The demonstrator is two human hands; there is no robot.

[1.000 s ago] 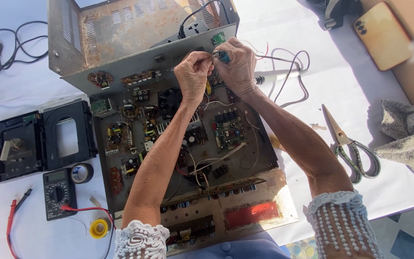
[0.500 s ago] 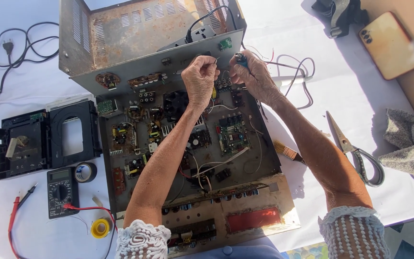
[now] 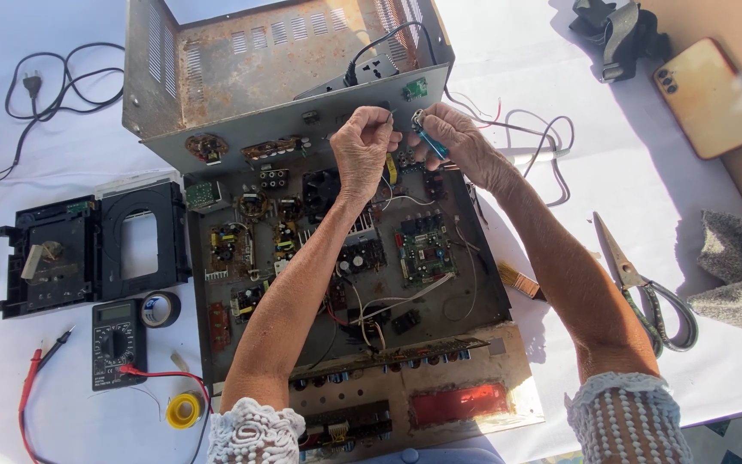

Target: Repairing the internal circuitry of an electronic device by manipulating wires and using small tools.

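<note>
Head view: the left hand (image 3: pixel 362 148) is closed, pinching a thin wire (image 3: pixel 386 185) at the rear of the opened amplifier chassis (image 3: pixel 242 69) on the bench (image 3: pixel 663 198). The right hand (image 3: pixel 457 142) grips a small blue-handled tool (image 3: pixel 431 142) beside it. For good results, hold the wire steady and keep the tool tip clear of neighbouring leads. The tool tip and the exact joint are hidden by fingers. Scissors (image 3: pixel 646 288) lie well apart.
</note>
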